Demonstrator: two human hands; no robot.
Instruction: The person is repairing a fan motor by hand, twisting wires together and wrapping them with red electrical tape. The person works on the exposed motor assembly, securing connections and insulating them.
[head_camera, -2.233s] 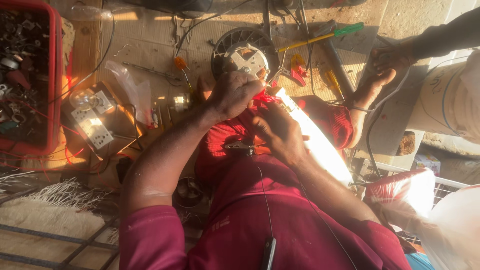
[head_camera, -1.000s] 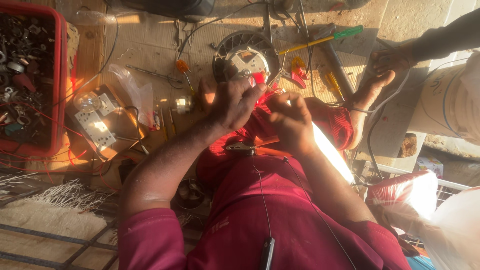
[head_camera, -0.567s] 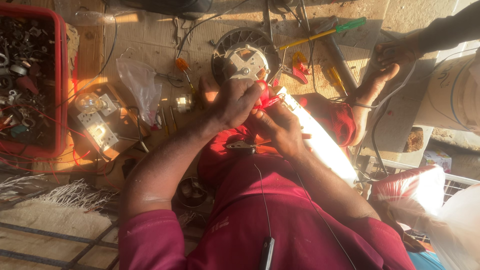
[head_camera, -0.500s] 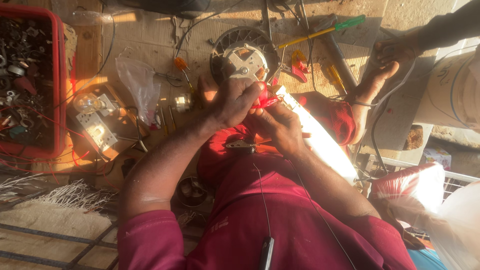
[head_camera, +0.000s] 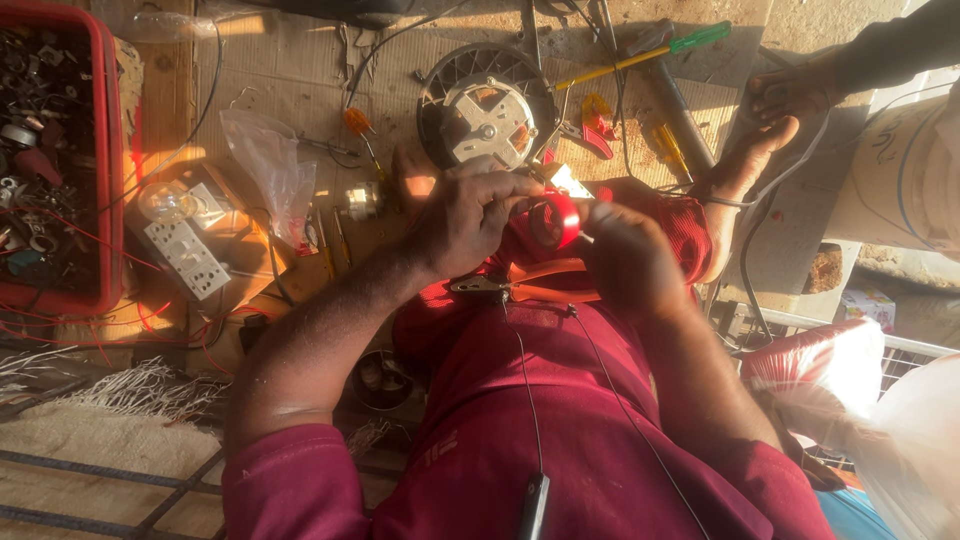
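Gripping red tape roll (head_camera: 562, 218) w/ both hands, pliers (head_camera: 530, 291) on lap

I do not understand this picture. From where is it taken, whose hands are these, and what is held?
The camera sits on a person's head and looks down, so you see their own arms in dark red sleeves. The left hand and the right hand are together on a red tape roll. Orange-handled pliers lie on their lap. On the cardboard in front lie a round fan motor, a yellow screwdriver with a green handle, a white switch board and a clear plastic bag. A red crate at the left holds small parts. The hand at the top right is another person's.
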